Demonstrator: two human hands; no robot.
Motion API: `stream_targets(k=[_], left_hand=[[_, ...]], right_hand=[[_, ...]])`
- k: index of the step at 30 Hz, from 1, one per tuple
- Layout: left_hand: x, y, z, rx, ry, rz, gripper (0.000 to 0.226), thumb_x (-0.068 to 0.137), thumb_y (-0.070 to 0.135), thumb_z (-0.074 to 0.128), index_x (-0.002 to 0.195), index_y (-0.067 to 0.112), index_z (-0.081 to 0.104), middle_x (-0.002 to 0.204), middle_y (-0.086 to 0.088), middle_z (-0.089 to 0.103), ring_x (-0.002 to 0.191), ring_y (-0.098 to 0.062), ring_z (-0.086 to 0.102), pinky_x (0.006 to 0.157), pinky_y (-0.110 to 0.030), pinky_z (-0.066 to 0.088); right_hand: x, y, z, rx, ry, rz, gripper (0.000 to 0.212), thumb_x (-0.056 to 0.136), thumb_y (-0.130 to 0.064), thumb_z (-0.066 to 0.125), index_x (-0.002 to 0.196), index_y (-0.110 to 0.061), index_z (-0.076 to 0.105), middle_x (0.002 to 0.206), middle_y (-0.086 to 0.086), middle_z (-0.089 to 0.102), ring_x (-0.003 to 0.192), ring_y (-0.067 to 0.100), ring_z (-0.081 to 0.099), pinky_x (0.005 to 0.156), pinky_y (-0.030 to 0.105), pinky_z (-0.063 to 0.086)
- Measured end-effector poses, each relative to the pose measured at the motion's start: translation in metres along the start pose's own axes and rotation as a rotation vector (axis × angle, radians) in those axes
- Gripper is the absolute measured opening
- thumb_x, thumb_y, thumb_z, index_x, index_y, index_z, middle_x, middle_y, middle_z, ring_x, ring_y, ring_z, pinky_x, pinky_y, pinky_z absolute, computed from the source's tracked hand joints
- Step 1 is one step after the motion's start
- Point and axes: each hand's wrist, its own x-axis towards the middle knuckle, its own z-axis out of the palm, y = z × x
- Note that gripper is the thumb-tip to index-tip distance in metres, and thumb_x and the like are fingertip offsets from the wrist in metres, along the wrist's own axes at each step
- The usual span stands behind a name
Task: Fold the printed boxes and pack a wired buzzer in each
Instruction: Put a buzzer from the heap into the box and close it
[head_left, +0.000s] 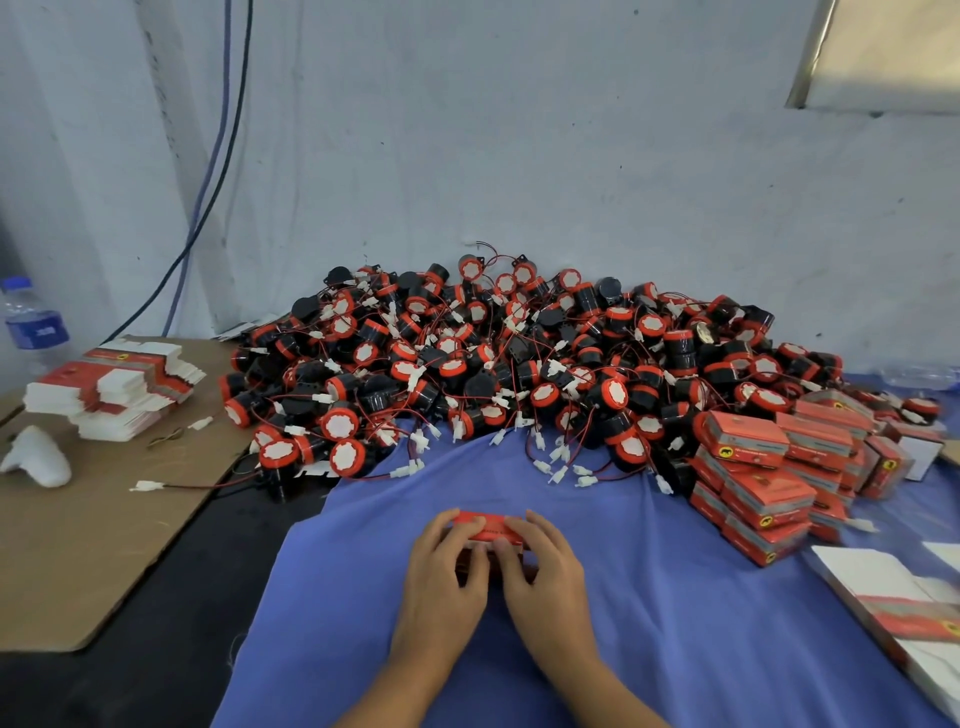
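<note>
Blue cloth (675, 634) covers our worktop (171, 670); at lower centre our left hand (447, 571) and right hand (543, 571) grip one red box (485, 524). Packed boxes (763, 488) stack at right, yet a huge buzzer heap (519, 353) awaits packing.

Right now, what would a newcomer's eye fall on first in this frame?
The big heap of red-and-black wired buzzers piled against the wall at the back of the blue cloth stands out first. Next come the stack of packed red boxes to its right and, in the foreground, the left hand and right hand together holding one red box.
</note>
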Motion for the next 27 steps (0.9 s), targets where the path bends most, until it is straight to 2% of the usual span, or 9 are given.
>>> stream_targets(k=[2, 5, 8, 11, 14, 18, 23, 25, 27], left_hand=[[-0.001, 0.001, 0.002, 0.004, 0.006, -0.006, 0.028, 0.100, 0.020, 0.060, 0.127, 0.026, 0.065, 0.148, 0.007, 0.047, 0.139, -0.008, 0.040, 0.106, -0.017, 0.035], [-0.002, 0.003, 0.003, 0.030, -0.005, -0.015, 0.031, 0.101, 0.022, 0.056, 0.132, 0.025, 0.063, 0.154, 0.007, 0.040, 0.144, -0.008, 0.032, 0.107, -0.013, 0.031], [-0.006, 0.007, 0.002, 0.122, 0.045, 0.034, 0.033, 0.101, 0.017, 0.058, 0.133, 0.022, 0.063, 0.148, 0.006, 0.040, 0.139, -0.008, 0.033, 0.098, -0.005, 0.026], [-0.011, 0.008, 0.004, 0.268, 0.049, 0.164, 0.040, 0.091, 0.004, 0.072, 0.131, 0.007, 0.065, 0.131, -0.003, 0.054, 0.122, -0.017, 0.047, 0.099, -0.020, 0.044], [-0.013, 0.013, 0.001, 0.356, 0.048, 0.196, 0.048, 0.082, -0.001, 0.080, 0.128, 0.004, 0.067, 0.120, -0.006, 0.062, 0.109, -0.023, 0.057, 0.091, -0.035, 0.057], [-0.013, 0.017, -0.001, 0.454, 0.103, 0.319, 0.035, 0.073, 0.000, 0.083, 0.104, 0.013, 0.073, 0.097, 0.002, 0.066, 0.087, -0.018, 0.059, 0.076, -0.032, 0.056], [-0.013, 0.017, 0.002, 0.519, 0.065, 0.269, 0.025, 0.071, 0.003, 0.086, 0.091, 0.013, 0.074, 0.082, 0.000, 0.065, 0.073, -0.020, 0.061, 0.062, -0.034, 0.055], [-0.014, 0.015, 0.005, 0.430, 0.013, 0.181, 0.025, 0.074, 0.003, 0.084, 0.093, 0.013, 0.073, 0.085, 0.000, 0.064, 0.075, -0.021, 0.060, 0.061, -0.034, 0.054], [-0.015, 0.018, 0.002, 0.297, -0.040, 0.085, 0.027, 0.083, 0.008, 0.079, 0.107, 0.017, 0.071, 0.101, 0.001, 0.063, 0.090, -0.019, 0.059, 0.068, -0.030, 0.055]], right_hand=[[-0.002, 0.001, 0.001, -0.046, -0.007, -0.011, 0.024, 0.098, -0.025, 0.067, 0.121, -0.029, 0.073, 0.148, -0.012, 0.047, 0.110, 0.003, 0.062, 0.089, 0.010, 0.047], [-0.007, -0.003, 0.003, -0.221, 0.018, -0.132, 0.027, 0.095, -0.015, 0.071, 0.121, -0.021, 0.075, 0.153, 0.002, 0.047, 0.123, 0.019, 0.059, 0.096, 0.029, 0.054], [-0.008, -0.006, 0.006, -0.416, 0.072, -0.335, 0.040, 0.073, 0.004, 0.086, 0.111, -0.008, 0.078, 0.129, 0.013, 0.068, 0.111, 0.031, 0.068, 0.083, 0.037, 0.062], [-0.008, -0.013, 0.008, -0.452, 0.054, -0.470, 0.046, 0.072, 0.003, 0.085, 0.115, -0.007, 0.075, 0.119, 0.006, 0.071, 0.111, 0.026, 0.069, 0.086, 0.038, 0.061], [-0.010, -0.015, 0.008, -0.462, 0.060, -0.455, 0.051, 0.067, 0.003, 0.087, 0.115, -0.009, 0.074, 0.116, 0.002, 0.072, 0.109, 0.023, 0.069, 0.084, 0.034, 0.061], [-0.011, -0.015, 0.007, -0.494, 0.027, -0.377, 0.034, 0.073, -0.004, 0.083, 0.104, -0.014, 0.076, 0.108, 0.001, 0.069, 0.098, 0.021, 0.067, 0.071, 0.034, 0.058], [-0.010, -0.014, 0.010, -0.553, 0.006, -0.379, 0.024, 0.075, -0.013, 0.084, 0.095, -0.021, 0.074, 0.094, -0.007, 0.065, 0.085, 0.016, 0.062, 0.064, 0.031, 0.053], [-0.010, -0.013, 0.010, -0.554, -0.002, -0.367, 0.027, 0.075, -0.017, 0.084, 0.099, -0.022, 0.073, 0.100, -0.005, 0.065, 0.089, 0.016, 0.063, 0.065, 0.030, 0.053], [-0.011, -0.012, 0.010, -0.569, -0.010, -0.315, 0.035, 0.073, -0.018, 0.085, 0.106, -0.022, 0.073, 0.112, 0.001, 0.065, 0.094, 0.021, 0.064, 0.065, 0.031, 0.054]])
